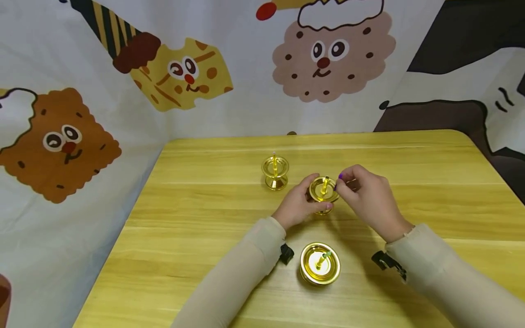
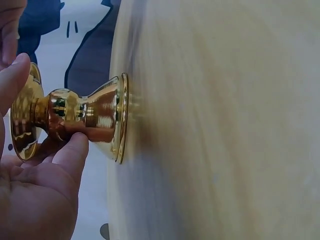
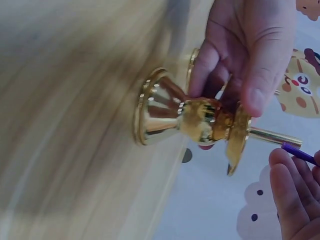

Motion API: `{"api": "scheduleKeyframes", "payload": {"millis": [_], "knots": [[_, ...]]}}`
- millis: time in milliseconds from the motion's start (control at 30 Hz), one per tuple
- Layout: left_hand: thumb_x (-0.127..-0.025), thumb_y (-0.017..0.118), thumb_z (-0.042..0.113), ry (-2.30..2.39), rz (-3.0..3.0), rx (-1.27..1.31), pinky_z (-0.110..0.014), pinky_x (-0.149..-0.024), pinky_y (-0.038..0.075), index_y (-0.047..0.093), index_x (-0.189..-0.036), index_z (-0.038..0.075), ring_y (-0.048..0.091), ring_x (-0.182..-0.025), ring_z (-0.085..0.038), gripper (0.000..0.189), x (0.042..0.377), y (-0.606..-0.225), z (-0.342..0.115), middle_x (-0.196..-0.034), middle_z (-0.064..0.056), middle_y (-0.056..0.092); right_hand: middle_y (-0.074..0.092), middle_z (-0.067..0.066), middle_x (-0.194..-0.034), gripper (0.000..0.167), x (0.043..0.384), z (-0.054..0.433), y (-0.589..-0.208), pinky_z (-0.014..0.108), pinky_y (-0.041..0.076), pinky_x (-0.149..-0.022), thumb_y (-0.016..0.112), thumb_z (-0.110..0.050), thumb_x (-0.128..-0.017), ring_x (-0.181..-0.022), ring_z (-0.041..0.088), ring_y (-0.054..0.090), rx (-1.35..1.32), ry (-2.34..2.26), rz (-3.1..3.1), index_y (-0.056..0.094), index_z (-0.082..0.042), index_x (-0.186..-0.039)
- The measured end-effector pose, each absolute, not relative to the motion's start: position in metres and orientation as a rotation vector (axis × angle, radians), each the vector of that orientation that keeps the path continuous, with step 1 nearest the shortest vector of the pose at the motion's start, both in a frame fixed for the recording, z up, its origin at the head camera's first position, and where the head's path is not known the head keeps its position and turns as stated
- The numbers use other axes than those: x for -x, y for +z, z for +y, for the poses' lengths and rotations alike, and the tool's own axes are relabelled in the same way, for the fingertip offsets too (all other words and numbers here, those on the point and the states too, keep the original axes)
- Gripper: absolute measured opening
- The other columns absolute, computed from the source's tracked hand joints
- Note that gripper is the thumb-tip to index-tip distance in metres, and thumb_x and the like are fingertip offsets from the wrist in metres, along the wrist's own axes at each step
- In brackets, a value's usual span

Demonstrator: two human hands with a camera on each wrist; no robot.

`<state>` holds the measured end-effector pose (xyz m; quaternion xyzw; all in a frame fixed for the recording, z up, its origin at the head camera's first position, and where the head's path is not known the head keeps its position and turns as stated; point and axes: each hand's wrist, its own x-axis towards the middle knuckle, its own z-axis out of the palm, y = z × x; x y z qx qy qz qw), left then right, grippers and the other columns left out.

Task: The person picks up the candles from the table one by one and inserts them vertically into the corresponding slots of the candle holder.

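My left hand (image 1: 298, 202) grips a gold candle holder (image 1: 317, 195), its thumb and fingers around the upper dish and stem. In the left wrist view, the flared base of this holder (image 2: 102, 112) stands on the table. A thin gold tube (image 3: 275, 136) rises from the dish's middle. Beside the dish, my right hand (image 1: 371, 198) pinches a thin purple stick (image 3: 299, 153) between thumb and fingers. The stick's near end is at the tube's tip; whether they touch I cannot tell. Part of the stick is hidden by the fingers.
A similar gold holder (image 1: 275, 171) with a pale-tipped tube stands farther back, left of the hands. Closer to me is another gold holder (image 1: 320, 264) whose tube has a green tip. All stand on a wooden table (image 1: 197, 214) before a cartoon-printed cloth (image 1: 250, 109).
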<state>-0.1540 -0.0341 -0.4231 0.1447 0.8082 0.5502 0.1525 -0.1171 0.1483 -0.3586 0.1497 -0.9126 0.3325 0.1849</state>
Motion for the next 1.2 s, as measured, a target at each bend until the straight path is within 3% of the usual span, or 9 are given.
{"api": "scheduleKeyframes", "payload": {"millis": [267,333,500,567,833,1200], "knots": [[-0.083,0.085,0.025,1.609,2.278,-0.406,-0.02,-0.097,0.047,0.033,-0.157,0.016,0.06,-0.115,-0.008,0.091,0.154,-0.422,-0.034,-0.139,-0.004,0.059,0.073,0.003,-0.083,0.004,0.124,0.139,-0.346,0.009,0.046,-0.064,0.066,-0.005,-0.091,-0.071,0.018,0.07,-0.451,0.964,-2.46,0.068,-0.006,-0.094],[-0.083,0.085,0.024,1.619,2.269,-0.405,-0.02,-0.096,0.047,0.034,-0.157,0.016,0.061,-0.114,-0.008,0.091,0.153,-0.422,-0.034,-0.139,-0.004,0.059,0.073,0.003,-0.084,0.004,0.126,0.137,-0.345,0.012,0.049,-0.065,0.066,-0.005,-0.091,-0.071,0.019,0.07,-0.457,0.964,-2.453,0.068,-0.006,-0.094],[-0.082,0.086,0.025,1.617,2.28,-0.413,-0.02,-0.096,0.047,0.034,-0.157,0.016,0.061,-0.113,-0.006,0.091,0.154,-0.424,-0.034,-0.137,-0.004,0.06,0.073,0.006,-0.084,0.004,0.13,0.133,-0.345,0.038,0.059,-0.065,0.065,-0.003,-0.092,-0.075,0.022,0.072,-0.47,0.97,-2.485,0.068,-0.005,-0.094],[-0.082,0.086,0.026,1.604,2.294,-0.417,-0.021,-0.095,0.047,0.034,-0.157,0.016,0.061,-0.111,-0.006,0.091,0.154,-0.424,-0.034,-0.136,-0.003,0.061,0.072,0.006,-0.084,0.005,0.131,0.132,-0.347,0.043,0.06,-0.066,0.064,-0.003,-0.092,-0.076,0.023,0.071,-0.469,0.973,-2.507,0.068,-0.005,-0.093],[-0.082,0.086,0.028,1.604,2.303,-0.42,-0.022,-0.094,0.048,0.034,-0.157,0.017,0.062,-0.107,-0.005,0.091,0.154,-0.424,-0.034,-0.133,-0.002,0.062,0.072,0.008,-0.089,0.005,0.133,0.133,-0.351,0.045,0.06,-0.066,0.064,-0.007,-0.092,-0.078,0.023,0.071,-0.462,0.976,-2.539,0.069,-0.007,-0.092],[-0.083,0.085,0.025,1.644,2.268,-0.428,-0.021,-0.091,0.05,0.033,-0.157,0.015,0.063,-0.103,-0.005,0.091,0.153,-0.424,-0.034,-0.132,-0.002,0.063,0.073,0.008,-0.085,0.005,0.135,0.132,-0.35,0.045,0.059,-0.063,0.065,-0.009,-0.093,-0.074,0.023,0.071,-0.464,0.941,-2.599,0.069,-0.007,-0.092]]}}
